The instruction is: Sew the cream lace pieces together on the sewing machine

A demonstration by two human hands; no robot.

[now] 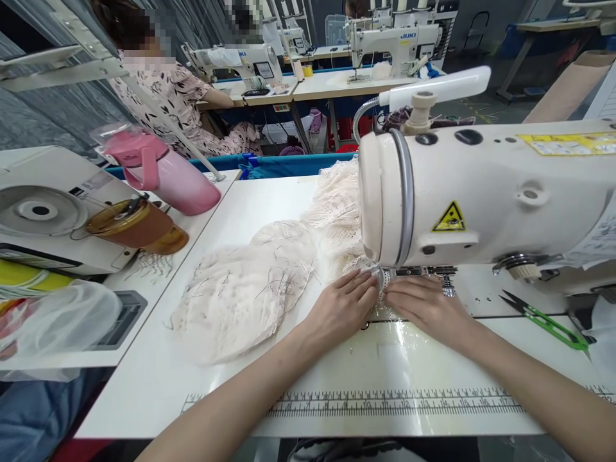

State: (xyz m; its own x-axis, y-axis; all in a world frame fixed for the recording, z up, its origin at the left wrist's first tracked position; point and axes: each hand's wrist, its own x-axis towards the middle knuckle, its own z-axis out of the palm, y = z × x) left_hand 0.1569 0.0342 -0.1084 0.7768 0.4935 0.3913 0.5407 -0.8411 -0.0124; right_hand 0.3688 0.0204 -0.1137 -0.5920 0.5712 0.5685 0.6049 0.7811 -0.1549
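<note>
Two hands lie flat on the white table, side by side under the head of the sewing machine. The left hand has its fingers stretched forward and pressed down on the cream lace fabric, fingertips close to the needle area; the right hand is likewise flattened, fingers together, holding the narrow edge of the lace against the bed beside the presser foot. Neither hand pinches anything that can be made out; the fingertips nearly meet. The lace spreads in a loose heap to the left of the hands and trails back behind the machine. A printed ruler runs along the near edge of the table. Green-handled thread snips lie to the right, well apart from the hands. On the neighbouring table to the left stand a pink jug and a brown bottle lying tilted. Another person sits at a machine further back.
</note>
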